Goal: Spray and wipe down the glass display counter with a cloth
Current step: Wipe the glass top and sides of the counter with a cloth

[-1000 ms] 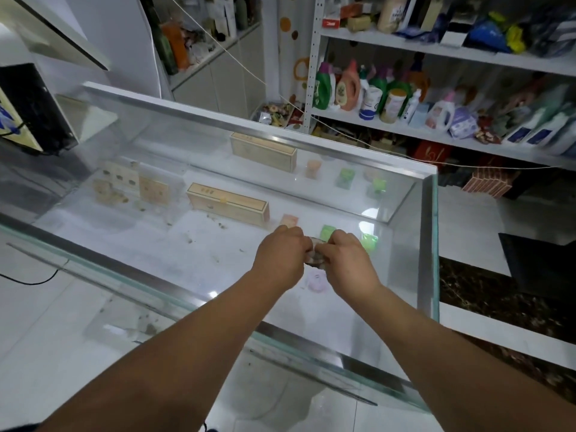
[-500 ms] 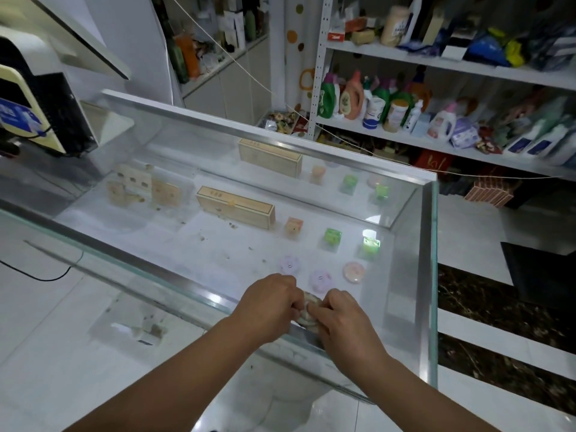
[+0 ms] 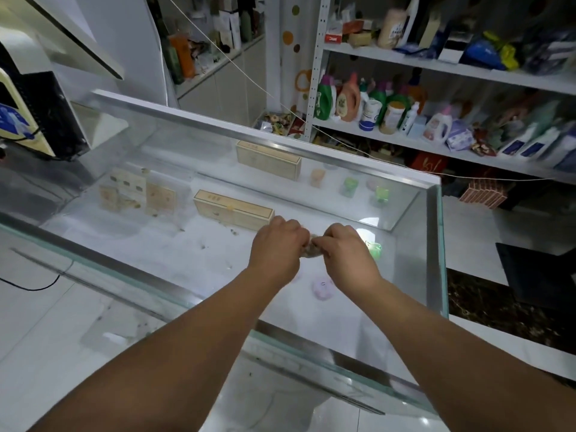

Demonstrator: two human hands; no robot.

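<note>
The glass display counter [image 3: 434, 251] fills the middle of the view, its top pane edged in green glass. Both my hands are stretched out over the right half of the pane. Between them is a small crumpled greyish cloth [image 3: 312, 248], mostly covered by my fingers. My left hand [image 3: 277, 247] grips its left side with curled fingers. My right hand [image 3: 346, 255] grips its right side, knuckles up. The cloth looks pressed against the glass. No spray bottle shows near my hands.
Inside the counter lie wooden boxes [image 3: 232, 209], small green cubes [image 3: 349, 186] and a lilac disc [image 3: 322, 288]. A dark machine [image 3: 34, 120] stands at the left end. Shelves of detergent bottles [image 3: 349, 99] stand behind. A dark mat [image 3: 542, 279] lies on the floor to the right.
Both hands, still holding the cloth, drew back toward the near edge of the glass half a second ago and have now pushed away again to the middle of the pane.
</note>
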